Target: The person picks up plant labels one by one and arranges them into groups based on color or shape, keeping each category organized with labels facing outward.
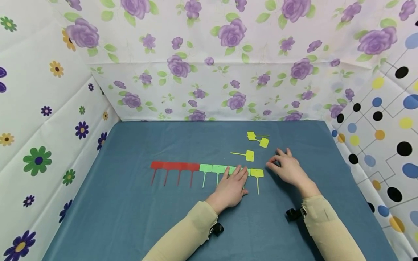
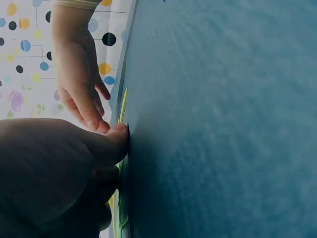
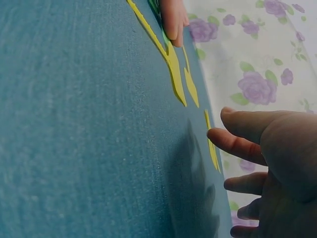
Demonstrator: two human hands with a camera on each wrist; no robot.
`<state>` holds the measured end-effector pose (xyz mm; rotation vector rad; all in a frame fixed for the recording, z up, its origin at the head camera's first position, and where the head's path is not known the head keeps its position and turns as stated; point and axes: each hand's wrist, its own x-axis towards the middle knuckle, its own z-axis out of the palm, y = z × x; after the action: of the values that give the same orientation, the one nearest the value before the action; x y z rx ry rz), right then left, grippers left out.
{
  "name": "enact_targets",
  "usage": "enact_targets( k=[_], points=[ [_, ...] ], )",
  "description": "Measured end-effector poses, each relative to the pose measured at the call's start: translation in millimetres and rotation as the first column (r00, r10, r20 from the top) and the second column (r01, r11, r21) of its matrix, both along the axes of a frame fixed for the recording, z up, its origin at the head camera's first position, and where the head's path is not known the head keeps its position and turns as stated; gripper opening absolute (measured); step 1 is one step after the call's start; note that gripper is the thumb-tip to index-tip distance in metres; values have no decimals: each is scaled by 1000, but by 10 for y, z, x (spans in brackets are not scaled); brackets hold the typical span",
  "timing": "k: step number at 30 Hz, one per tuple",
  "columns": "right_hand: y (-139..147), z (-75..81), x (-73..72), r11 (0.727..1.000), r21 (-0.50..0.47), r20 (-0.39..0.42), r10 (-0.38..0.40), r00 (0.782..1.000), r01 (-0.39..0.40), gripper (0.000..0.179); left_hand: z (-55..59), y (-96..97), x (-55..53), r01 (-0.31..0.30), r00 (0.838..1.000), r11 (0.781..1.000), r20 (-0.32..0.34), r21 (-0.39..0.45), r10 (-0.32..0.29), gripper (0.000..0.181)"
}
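A row of T-shaped plastic plant labels lies on the blue cloth, stems toward the person. Several red labels [image 1: 174, 166] form its left part, then several green labels [image 1: 205, 168], and one yellow label [image 1: 257, 172] at the right end. The left hand [image 1: 228, 190] rests with extended fingers on the green labels, partly hiding them. To the right of the row, the right hand [image 1: 289, 168] hovers above the cloth with its fingers apart, holding nothing; the right wrist view shows the same hand [image 3: 287, 158] with empty fingers.
A loose yellow label [image 1: 249, 156] lies sideways behind the row. Farther back, two more yellow labels [image 1: 264, 143] touch or overlap. The blue cloth [image 1: 130, 217] covers the table, and patterned fabric walls [image 1: 209, 83] enclose its back and sides.
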<state>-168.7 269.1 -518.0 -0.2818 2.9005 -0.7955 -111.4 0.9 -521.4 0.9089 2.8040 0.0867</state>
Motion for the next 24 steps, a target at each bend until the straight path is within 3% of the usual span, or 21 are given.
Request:
enact_targets(
  k=[9, 16, 24],
  points=[
    [-24, -1, -4, 1000, 17, -1, -2, 1000, 2, 32, 9, 2, -24, -28, 998, 1000, 52, -1, 28, 74],
    [-104, -30, -37, 999, 32, -21, 14, 1000, -13, 27, 12, 12, -25, -31, 998, 999, 54, -12, 31, 74],
    [-215, -29, -159, 995, 93, -13, 31, 999, -29, 49, -3, -11, 1, -29, 999, 999, 44, -37, 31, 74]
  ],
)
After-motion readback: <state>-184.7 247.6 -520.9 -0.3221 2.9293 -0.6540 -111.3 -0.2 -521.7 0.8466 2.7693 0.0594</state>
